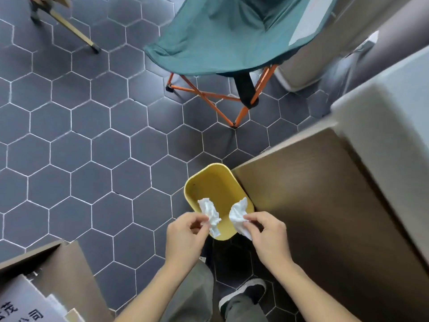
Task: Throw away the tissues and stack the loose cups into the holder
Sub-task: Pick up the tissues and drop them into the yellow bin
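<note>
— What do you have in hand?
— My left hand (185, 231) pinches one crumpled white tissue (210, 216), my right hand (267, 235) another tissue (239, 217), both over the yellow bin (209, 180) at lower centre.
— How do they look?
— Wrinkled, twisted, hanging loosely.

Two crumpled white tissues, one pinched in each hand, hang above yellow bin (214, 182) on the floor. Left tissue (210, 216) elongated, twisted, over the near rim; right tissue (239, 217) bunched, over the right rim.
</note>
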